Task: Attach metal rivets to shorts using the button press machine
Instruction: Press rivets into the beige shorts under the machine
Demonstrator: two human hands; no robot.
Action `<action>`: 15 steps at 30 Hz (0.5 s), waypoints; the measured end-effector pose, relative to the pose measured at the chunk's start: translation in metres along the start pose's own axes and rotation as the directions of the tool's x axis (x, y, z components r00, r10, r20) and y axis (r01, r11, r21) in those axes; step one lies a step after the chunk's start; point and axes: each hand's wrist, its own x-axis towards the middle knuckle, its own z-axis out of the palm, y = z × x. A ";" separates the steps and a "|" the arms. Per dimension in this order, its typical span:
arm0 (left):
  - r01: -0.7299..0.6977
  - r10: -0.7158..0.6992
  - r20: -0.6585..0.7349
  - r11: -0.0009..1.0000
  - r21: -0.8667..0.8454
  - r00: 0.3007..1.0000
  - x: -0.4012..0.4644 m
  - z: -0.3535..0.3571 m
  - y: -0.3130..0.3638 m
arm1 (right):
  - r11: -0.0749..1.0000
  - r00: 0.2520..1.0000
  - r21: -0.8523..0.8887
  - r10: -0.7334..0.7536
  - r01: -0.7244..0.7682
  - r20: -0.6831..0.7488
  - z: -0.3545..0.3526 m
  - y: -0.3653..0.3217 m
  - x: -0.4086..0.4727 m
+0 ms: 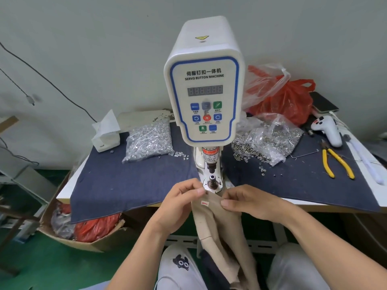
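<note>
Servo button machine (204, 80) stands centre frame on a bench (376, 197) draped in dark denim cloth (125, 181); its lower die post (213, 182) sits at the bench's front edge, just above the hands. Beige shorts (217, 225) hang from the hands down toward the lap at lower centre, a small red-and-white label (204, 203) showing on the top edge. Left hand (178, 206) pinches the fabric's upper left corner between thumb and fingers, right up against the die base. Right hand (249, 203) pinches the upper right edge the same way, holding the cloth taut between the two. A small dark spot on the fabric near the left thumb may be a rivet or a mark; too small to tell. Step in hand, by my reading: lining the waistband edge up with the die, not yet pressed. Next move calls for sliding the marked spot squarely over the lower die and keeping fingertips out from under the punch, which carries a finger warning. Supplies: clear bag of silvery rivets (149, 141) left of the machine, another bag of ring-shaped metal parts (270, 139) to the right with loose ones spilled beside it. Yellow-handled pliers (337, 162) at right, red plastic bag (287, 101) behind, white tissue box (106, 135) at left.
</note>
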 end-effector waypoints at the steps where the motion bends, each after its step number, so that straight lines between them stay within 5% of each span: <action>1: 0.009 -0.011 -0.020 0.997 -0.080 1.000 0.000 0.000 -0.005 | 0.997 1.000 -0.077 0.011 -0.011 -0.009 -0.005 -0.001 0.002; 4: 0.071 -0.091 -0.110 0.982 -0.174 0.990 0.002 0.002 -0.015 | 0.992 0.991 -0.120 0.015 -0.030 -0.130 -0.016 -0.001 0.004; 10: 0.115 -0.063 -0.406 0.988 0.104 0.911 0.026 0.005 -0.018 | 0.998 0.934 0.064 0.050 -0.029 -0.353 -0.008 0.006 0.021; 15: 0.118 -0.029 -0.450 0.978 0.171 0.893 0.032 0.005 -0.024 | 0.999 0.906 0.031 0.049 -0.040 -0.421 -0.007 0.010 0.027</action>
